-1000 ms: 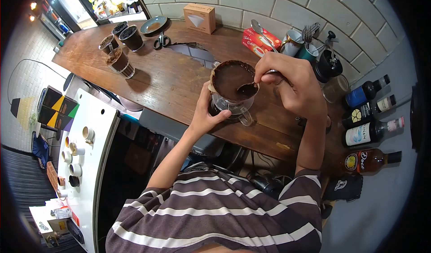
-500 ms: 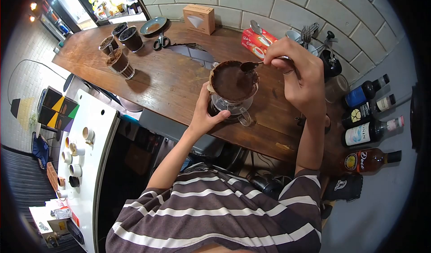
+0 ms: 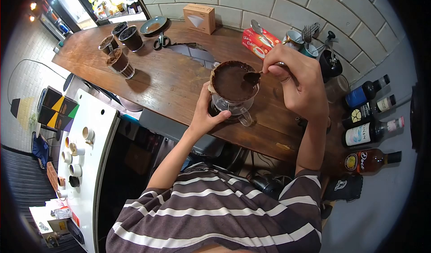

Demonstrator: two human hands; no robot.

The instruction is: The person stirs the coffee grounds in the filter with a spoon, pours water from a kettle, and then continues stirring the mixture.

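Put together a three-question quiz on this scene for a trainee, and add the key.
1. What does the right hand hold?
a) a fork
b) a spoon
c) scissors

2. True or false: the left hand grips the glass pour-over brewer by its clear handle.

3. How many labelled bottles stand along the right side of the picture?

Key:
1. b.
2. False: the left hand grasps the brewer's side, with its thumb apart from the handle.
3. Four.
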